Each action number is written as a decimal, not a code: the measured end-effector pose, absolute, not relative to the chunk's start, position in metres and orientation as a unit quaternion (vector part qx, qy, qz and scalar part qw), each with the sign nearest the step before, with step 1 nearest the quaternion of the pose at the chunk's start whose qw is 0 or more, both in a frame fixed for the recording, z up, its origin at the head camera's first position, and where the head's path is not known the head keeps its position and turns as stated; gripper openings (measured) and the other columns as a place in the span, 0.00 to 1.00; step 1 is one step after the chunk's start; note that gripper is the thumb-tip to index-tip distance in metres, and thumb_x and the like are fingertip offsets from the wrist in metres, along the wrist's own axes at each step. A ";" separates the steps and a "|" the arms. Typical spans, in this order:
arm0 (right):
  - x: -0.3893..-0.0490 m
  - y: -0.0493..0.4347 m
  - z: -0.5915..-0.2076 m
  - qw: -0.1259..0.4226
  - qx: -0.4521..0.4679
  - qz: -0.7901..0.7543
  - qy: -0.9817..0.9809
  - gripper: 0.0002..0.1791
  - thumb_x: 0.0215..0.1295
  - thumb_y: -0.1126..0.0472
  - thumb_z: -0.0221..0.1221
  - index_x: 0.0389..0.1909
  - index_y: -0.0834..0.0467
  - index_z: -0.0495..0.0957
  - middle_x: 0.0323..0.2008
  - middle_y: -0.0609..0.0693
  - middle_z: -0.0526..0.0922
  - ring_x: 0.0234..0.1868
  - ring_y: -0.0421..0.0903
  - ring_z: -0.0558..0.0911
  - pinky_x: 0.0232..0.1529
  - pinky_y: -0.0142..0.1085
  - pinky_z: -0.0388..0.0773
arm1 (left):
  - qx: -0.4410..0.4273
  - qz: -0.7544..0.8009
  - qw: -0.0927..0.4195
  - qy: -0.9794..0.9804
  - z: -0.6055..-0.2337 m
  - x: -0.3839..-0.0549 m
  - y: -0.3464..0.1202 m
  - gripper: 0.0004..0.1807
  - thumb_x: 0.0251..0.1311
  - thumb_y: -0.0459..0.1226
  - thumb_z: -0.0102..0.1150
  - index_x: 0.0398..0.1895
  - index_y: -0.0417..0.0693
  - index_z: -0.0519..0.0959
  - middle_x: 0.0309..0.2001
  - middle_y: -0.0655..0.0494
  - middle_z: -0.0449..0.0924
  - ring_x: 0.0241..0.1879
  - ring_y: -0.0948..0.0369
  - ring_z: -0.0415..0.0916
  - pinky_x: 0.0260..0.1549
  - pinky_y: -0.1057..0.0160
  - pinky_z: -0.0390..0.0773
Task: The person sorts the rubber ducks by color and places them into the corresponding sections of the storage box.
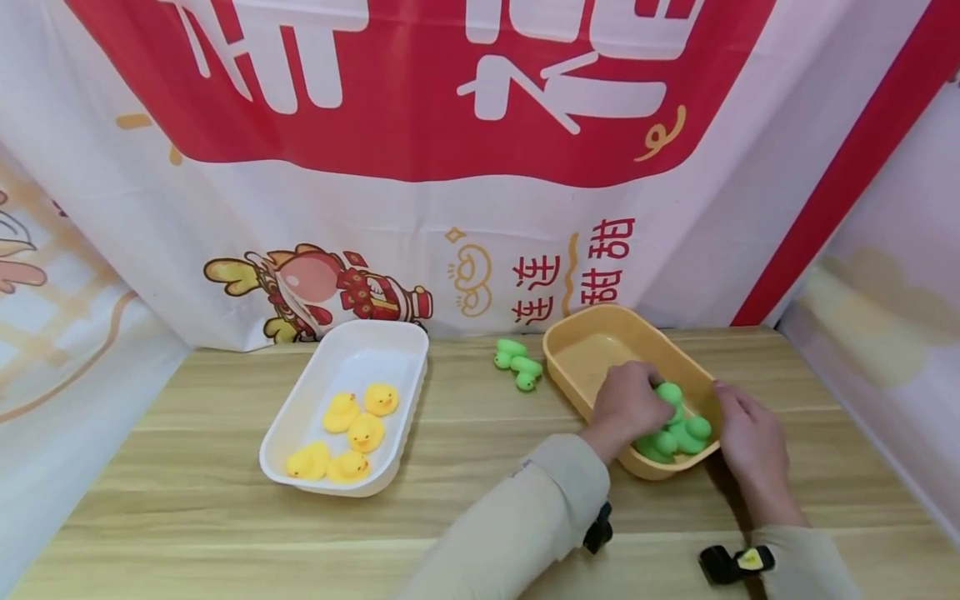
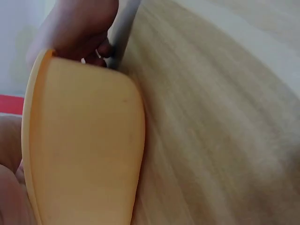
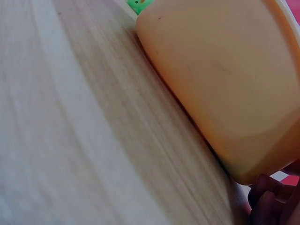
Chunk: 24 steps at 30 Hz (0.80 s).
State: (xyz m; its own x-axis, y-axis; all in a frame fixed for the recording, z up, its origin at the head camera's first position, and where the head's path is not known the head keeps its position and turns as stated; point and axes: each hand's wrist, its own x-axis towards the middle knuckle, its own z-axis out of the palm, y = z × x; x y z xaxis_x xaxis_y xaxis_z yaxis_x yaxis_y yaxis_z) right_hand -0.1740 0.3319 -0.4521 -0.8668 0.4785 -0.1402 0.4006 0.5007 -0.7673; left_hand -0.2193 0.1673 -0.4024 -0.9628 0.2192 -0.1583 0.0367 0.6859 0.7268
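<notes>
While the right hand (image 1: 753, 433) grips the orange tub (image 1: 596, 350) by its rim, seemingly steadying it, the left hand (image 1: 632, 403) pinches a green toy (image 1: 671, 395) inside. Yellow ducks (image 1: 365, 433) sit in a white tub (image 1: 382, 350), presumably separated by colour.

On the table (image 1: 465, 517), before a banner (image 1: 420, 200), the left tray (image 1: 382, 354) holds ducks (image 1: 365, 433). The right tray (image 1: 592, 354) has toys (image 1: 690, 435) in its near end, the left hand (image 1: 632, 402) beside them, the right hand (image 1: 753, 442) at its right rim.
</notes>
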 end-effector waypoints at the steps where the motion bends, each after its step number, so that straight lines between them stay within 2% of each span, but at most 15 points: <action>1: -0.174 0.332 -0.452 0.045 -0.254 0.429 -0.865 0.39 0.83 0.34 0.35 0.79 0.54 0.70 0.81 0.62 0.64 0.83 0.68 0.61 0.81 0.63 0.57 | 0.070 0.398 0.124 0.906 -0.403 -0.221 0.167 0.12 0.54 0.37 0.80 0.42 0.53 0.91 0.37 0.62 0.87 0.34 0.67 0.78 0.35 0.71 0.79; 7: -0.173 0.332 -0.454 0.045 -0.253 0.431 -0.865 0.38 0.84 0.35 0.36 0.79 0.54 0.71 0.81 0.62 0.65 0.83 0.68 0.61 0.80 0.64 0.58 | 0.058 0.418 0.142 0.896 -0.406 -0.226 0.167 0.13 0.51 0.33 0.81 0.41 0.50 0.91 0.38 0.59 0.88 0.36 0.66 0.79 0.37 0.71 0.81; 15: -0.173 0.330 -0.453 0.044 -0.255 0.435 -0.862 0.38 0.83 0.34 0.36 0.79 0.54 0.71 0.82 0.62 0.64 0.83 0.68 0.60 0.81 0.64 0.57 | 0.044 0.398 0.150 0.904 -0.406 -0.229 0.169 0.13 0.52 0.34 0.78 0.42 0.55 0.93 0.41 0.63 0.89 0.39 0.65 0.78 0.41 0.68 0.80; 24: -0.173 0.331 -0.450 0.043 -0.253 0.433 -0.864 0.39 0.84 0.34 0.35 0.80 0.54 0.69 0.82 0.61 0.63 0.83 0.68 0.60 0.81 0.64 0.56 | 0.061 0.378 0.149 0.912 -0.407 -0.231 0.170 0.13 0.56 0.35 0.76 0.45 0.54 0.92 0.45 0.62 0.89 0.44 0.64 0.80 0.47 0.67 0.80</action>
